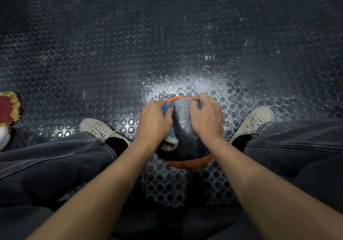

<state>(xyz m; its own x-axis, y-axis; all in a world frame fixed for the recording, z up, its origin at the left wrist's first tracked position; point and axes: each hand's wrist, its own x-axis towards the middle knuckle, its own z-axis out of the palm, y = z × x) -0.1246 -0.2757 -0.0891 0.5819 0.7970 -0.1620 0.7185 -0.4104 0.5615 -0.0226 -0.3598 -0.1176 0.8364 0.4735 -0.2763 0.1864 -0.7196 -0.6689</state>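
A black and orange ball (187, 143) sits on the dark studded floor between my feet. My left hand (154, 121) grips a blue and white cloth (171, 137) and presses it against the ball's left side. My right hand (206, 115) rests on the upper right of the ball with its fingers curled over the top edge. The ball's black top looks dusted with white specks.
Black rubber floor (130, 45) with round studs, with a patch of white powder or spray (185, 84) just beyond the ball. My grey shoes (96, 128) (254, 121) flank the ball. A red and yellow object (8, 108) lies at the left edge.
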